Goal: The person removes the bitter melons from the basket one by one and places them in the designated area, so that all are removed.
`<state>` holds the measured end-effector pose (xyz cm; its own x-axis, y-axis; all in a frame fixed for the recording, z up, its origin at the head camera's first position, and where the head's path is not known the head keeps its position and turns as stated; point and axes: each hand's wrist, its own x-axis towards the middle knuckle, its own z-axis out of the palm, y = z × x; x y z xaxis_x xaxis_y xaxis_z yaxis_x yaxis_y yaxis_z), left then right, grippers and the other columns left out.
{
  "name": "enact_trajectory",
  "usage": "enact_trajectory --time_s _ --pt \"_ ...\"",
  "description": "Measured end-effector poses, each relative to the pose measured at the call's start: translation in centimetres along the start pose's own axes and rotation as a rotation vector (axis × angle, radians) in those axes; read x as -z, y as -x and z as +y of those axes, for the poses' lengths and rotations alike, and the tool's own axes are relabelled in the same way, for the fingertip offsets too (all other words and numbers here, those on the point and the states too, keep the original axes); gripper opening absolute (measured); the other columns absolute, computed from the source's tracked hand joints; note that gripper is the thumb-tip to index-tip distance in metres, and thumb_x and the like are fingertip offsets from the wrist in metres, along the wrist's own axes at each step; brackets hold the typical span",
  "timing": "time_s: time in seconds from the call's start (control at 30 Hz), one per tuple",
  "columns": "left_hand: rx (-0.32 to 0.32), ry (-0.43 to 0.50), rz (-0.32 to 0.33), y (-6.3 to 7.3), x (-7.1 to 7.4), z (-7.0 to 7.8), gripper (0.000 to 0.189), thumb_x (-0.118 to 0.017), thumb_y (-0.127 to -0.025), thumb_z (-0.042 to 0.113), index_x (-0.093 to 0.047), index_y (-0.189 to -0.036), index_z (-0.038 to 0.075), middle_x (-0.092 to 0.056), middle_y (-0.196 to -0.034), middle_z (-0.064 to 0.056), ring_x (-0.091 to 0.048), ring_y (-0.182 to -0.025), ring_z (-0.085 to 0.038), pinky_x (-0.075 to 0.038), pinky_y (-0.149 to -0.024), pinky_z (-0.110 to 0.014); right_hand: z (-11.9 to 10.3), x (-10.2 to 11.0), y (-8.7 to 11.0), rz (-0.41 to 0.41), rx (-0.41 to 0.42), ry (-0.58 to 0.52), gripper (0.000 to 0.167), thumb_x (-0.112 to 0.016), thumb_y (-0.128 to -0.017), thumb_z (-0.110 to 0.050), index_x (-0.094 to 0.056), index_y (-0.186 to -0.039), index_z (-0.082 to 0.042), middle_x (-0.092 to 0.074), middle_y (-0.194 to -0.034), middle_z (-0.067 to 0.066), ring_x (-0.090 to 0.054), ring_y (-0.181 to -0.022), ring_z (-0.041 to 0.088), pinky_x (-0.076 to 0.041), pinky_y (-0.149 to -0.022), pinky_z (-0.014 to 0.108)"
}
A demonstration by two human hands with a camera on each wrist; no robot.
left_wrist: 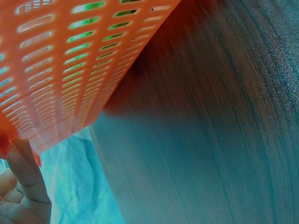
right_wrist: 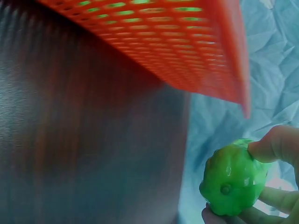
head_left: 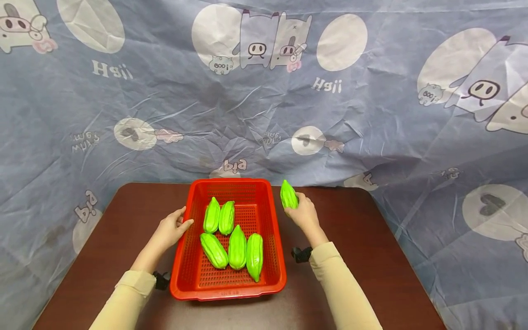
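A red perforated plastic basket [head_left: 228,294] stands on the table and holds several bright green ridged bitter melons [head_left: 237,250]. My left hand [head_left: 171,228] grips the basket's left rim, its thumb over the edge. In the left wrist view, fingers [left_wrist: 29,175] show at the rim beside the slotted wall [left_wrist: 70,70]. Just right of the basket, my right hand [head_left: 306,214] holds another bitter melon [head_left: 288,196] above the table's far part. In the right wrist view, thumb and fingers wrap this bitter melon [right_wrist: 231,182], whose stem end faces the camera.
The brown table [head_left: 359,238] carries the basket near its middle. Close behind its far edge hangs a grey-blue cartoon-print cloth [head_left: 247,105], which also runs down both sides. Dark wrist cameras [head_left: 302,255] sit below each hand.
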<state>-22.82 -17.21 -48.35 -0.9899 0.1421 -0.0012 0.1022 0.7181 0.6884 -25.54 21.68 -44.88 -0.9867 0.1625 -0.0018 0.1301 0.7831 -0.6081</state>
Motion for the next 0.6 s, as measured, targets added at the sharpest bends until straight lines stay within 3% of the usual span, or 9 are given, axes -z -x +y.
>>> enact_trajectory --time_s 0.37,0.6 --pt "0.012 0.004 -0.004 0.0 0.0 -0.3 0.062 -0.061 -0.098 0.020 -0.036 -0.147 -0.009 -0.061 -0.103 -0.019 -0.059 -0.091 -0.028 -0.052 -0.074 -0.038 2.7 -2.8 0.3 0.001 -0.021 0.034 0.065 -0.073 -0.083 -0.020 -0.048 -0.139 0.003 -0.059 -0.122 0.027 -0.059 -0.103 0.039 -0.049 -0.088 0.051" --pt "0.017 0.010 0.002 -0.1 0.0 -0.1 0.062 -0.061 -0.099 0.020 -0.037 -0.147 -0.009 -0.062 -0.104 -0.021 -0.060 -0.093 -0.030 -0.053 -0.075 -0.040 3.3 -3.9 0.6 0.005 -0.016 0.044 0.064 -0.075 -0.081 -0.019 -0.051 -0.135 0.005 -0.060 -0.120 0.028 -0.059 -0.101 0.040 -0.049 -0.089 0.052"
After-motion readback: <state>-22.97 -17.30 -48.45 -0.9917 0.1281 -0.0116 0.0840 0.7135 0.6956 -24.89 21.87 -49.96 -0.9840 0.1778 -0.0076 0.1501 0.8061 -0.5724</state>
